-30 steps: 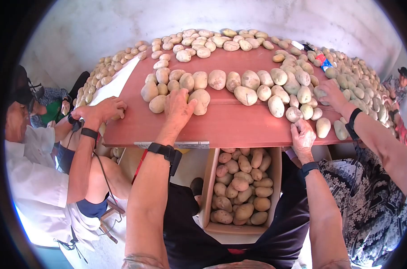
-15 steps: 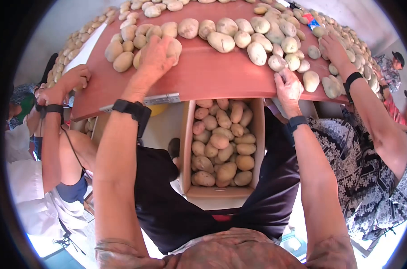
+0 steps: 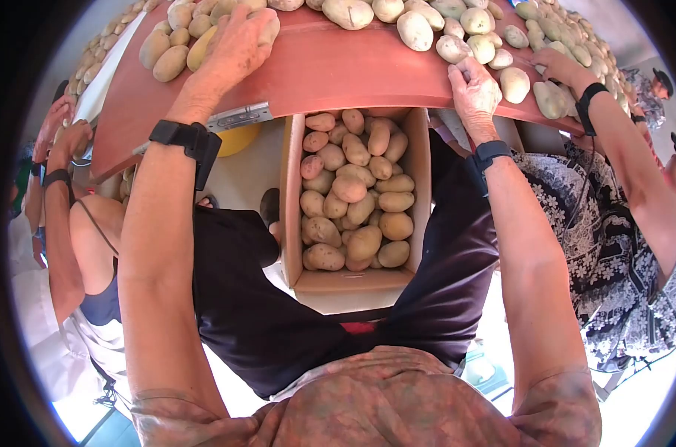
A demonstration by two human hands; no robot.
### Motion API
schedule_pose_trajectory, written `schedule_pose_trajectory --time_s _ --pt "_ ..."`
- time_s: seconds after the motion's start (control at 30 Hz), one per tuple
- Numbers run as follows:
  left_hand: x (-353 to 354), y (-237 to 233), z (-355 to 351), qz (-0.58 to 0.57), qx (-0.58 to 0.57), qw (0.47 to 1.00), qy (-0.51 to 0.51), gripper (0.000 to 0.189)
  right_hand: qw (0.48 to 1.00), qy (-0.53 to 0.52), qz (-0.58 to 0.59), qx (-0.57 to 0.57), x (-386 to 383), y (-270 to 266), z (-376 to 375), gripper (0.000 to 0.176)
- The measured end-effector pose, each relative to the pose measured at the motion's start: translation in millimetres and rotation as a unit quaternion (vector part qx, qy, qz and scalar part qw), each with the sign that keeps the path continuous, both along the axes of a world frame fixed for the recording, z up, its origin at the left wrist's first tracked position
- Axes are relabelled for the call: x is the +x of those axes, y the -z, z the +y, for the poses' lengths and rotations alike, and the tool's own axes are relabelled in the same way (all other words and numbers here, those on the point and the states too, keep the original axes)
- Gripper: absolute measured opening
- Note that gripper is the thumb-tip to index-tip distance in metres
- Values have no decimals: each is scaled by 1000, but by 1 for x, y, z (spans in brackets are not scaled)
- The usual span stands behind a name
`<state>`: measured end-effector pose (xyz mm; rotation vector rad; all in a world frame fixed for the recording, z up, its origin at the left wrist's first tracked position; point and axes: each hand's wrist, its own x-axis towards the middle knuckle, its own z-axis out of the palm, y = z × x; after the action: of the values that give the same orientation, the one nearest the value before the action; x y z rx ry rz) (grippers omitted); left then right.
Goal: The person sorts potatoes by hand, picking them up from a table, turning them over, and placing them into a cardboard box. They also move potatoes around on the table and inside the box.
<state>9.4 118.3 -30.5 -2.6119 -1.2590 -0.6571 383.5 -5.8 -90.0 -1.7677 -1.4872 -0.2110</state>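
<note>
My left hand (image 3: 234, 52) reaches over the red tabletop (image 3: 323, 71), its fingers curled round a potato (image 3: 267, 28) at the right end of a cluster. At the table's near edge, my right hand (image 3: 473, 91) is closed with fingers bent inward; what it holds, if anything, is hidden. Just above it lies a pale potato (image 3: 453, 49). Below the edge, between my knees, stands a cardboard box (image 3: 353, 280) holding several potatoes (image 3: 349, 188).
Many potatoes (image 3: 415, 31) lie along the table's far part. Co-workers' hands are at the left (image 3: 71, 141) and right (image 3: 565, 68). A metal latch (image 3: 240, 117) sits on the near edge, with a yellow object (image 3: 239, 140) below.
The view has tilted down, so the table and box appear higher. My left hand stays at the same potato cluster. At the left, a co-worker's hand is now off the table corner.
</note>
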Motion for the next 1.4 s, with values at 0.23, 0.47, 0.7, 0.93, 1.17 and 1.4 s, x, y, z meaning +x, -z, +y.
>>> schedule_pose_trajectory --time_s 0.23,0.47,0.7,0.93,1.17,1.4 --pt "-3 -13 -8 28 -18 998 51 52 1000 -2 0 -2 1 1 0 16" --pt "-1 -13 -14 10 219 964 151 49 1000 3 16 -5 1 1 0 16" --pt "17 -12 -21 -13 -51 998 28 56 1000 7 5 -7 2 1 2 17" --pt "14 -25 -35 -29 -88 991 94 65 1000 11 9 -17 1 -1 0 18" --pt "34 -32 -89 -99 -223 941 236 63 1000 9 5 -10 1 -1 -3 17" --pt "57 -28 -135 -29 -443 861 248 66 1000 7 -2 -5 2 -1 -2 19"
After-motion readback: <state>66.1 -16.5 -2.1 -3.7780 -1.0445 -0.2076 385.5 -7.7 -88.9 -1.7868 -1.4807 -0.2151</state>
